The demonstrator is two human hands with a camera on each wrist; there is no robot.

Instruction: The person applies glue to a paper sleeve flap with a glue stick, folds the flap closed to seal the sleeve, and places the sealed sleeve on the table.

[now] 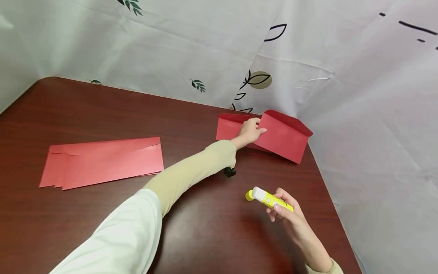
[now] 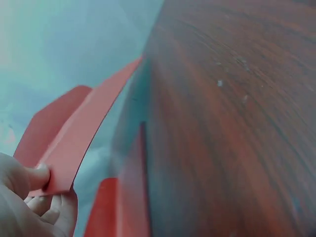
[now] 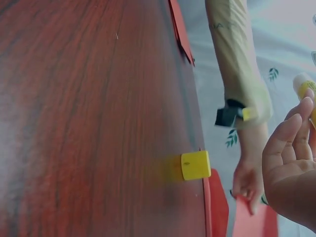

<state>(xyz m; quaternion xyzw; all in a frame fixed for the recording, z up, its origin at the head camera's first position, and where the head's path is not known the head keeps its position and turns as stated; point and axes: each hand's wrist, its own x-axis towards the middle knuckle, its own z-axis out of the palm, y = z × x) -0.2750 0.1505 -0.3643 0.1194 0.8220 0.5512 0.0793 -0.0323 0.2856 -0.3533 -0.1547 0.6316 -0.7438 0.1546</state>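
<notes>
At the far right of the table my left hand pinches one end of a red envelope, its flap raised. In the left wrist view the thumb lies on top of this envelope and the fingers are curled beneath it. Another red envelope with its flap open lies behind that hand. My right hand grips a yellow glue stick, its white end pointing up and left. Beside that end, the yellow cap stands on the table, also plain in the right wrist view.
On the left of the brown table lies an overlapping stack of red envelopes. A pale patterned curtain hangs along the back and right edges. My left forearm crosses the middle, with a black wrist device under it.
</notes>
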